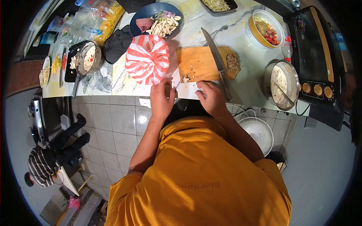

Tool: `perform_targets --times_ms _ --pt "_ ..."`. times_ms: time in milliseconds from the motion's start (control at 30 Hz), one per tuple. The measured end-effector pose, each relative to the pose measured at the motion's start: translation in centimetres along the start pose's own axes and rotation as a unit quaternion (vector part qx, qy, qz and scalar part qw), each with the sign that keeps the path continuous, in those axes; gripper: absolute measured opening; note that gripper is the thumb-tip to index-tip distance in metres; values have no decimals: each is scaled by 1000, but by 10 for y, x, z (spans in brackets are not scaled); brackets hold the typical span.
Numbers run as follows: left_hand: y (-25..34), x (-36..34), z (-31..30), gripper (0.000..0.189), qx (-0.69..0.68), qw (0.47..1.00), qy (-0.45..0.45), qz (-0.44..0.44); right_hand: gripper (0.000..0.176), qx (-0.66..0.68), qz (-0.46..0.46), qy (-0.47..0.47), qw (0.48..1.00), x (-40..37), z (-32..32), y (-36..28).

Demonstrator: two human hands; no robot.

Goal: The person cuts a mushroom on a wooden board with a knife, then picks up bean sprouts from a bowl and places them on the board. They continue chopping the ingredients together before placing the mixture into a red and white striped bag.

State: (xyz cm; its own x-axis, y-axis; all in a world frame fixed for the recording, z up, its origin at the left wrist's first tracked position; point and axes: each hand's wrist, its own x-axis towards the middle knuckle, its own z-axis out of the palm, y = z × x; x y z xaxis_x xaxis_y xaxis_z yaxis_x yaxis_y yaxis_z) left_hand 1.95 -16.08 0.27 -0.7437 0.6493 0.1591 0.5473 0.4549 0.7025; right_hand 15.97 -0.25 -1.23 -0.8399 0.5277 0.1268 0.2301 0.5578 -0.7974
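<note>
My left hand [162, 100] is at the table's front edge, just below a red-and-white striped plastic bag [147, 60] with a gathered middle. Its thumb and fingers are apart, and I see nothing held. To the right, my right hand [212, 97] hovers by the front edge of a wooden cutting board [196, 62], its fingers also apart and holding nothing visible. Small scraps [185, 78] lie at the board's front left corner. A large knife [217, 56] lies across the board, handle toward me. Chopped brown pieces [232, 62] are heaped at the board's right.
Behind the bag stands a dark bowl [177, 32] of cut food. A pot of pale mixture [283, 84] sits right, near a toaster oven [311, 49] and a yellow-white bowl [249, 32]. Left, a saucepan [100, 62] extends its handle past the edge. Another person [43, 162] is at lower left.
</note>
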Motion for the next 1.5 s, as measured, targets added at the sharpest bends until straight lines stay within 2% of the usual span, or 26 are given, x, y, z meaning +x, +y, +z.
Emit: perform_targets --times_ms 200,433,500,633,800,900,1067,1133,1200,1300,1400,1500 --pt "-6 3 0 40 11 999 -25 42 20 -54 -20 76 995 1 15 -5" --pt "3 8 2 39 -29 995 -32 94 15 -94 -36 82 992 11 25 -10" --pt "2 16 2 39 -61 994 -37 88 14 -70 -91 136 984 12 23 -19" --pt "11 36 3 39 -105 991 -58 64 13 -81 -66 152 983 24 13 -16" --pt "18 54 15 42 -94 989 -89 69 21 -28 -7 101 994 41 15 -1" --pt "14 58 21 43 -91 988 -100 72 27 10 2 119 993 41 12 5" --pt "11 61 20 43 -94 984 -115 94 33 -14 -17 99 995 37 -2 2" --pt "15 62 19 42 -51 984 -121 119 34 -13 -23 88 996 39 -2 3" --pt "16 61 21 43 -50 984 -122 117 35 -6 21 78 997 45 1 0" --pt "14 62 24 44 -73 984 -123 105 39 5 33 119 992 53 14 11" --pt "16 64 20 45 -100 983 -124 90 45 -7 -9 151 988 59 13 14" --pt "14 64 19 46 -95 983 -129 85 43 -47 -38 153 986 62 6 16"
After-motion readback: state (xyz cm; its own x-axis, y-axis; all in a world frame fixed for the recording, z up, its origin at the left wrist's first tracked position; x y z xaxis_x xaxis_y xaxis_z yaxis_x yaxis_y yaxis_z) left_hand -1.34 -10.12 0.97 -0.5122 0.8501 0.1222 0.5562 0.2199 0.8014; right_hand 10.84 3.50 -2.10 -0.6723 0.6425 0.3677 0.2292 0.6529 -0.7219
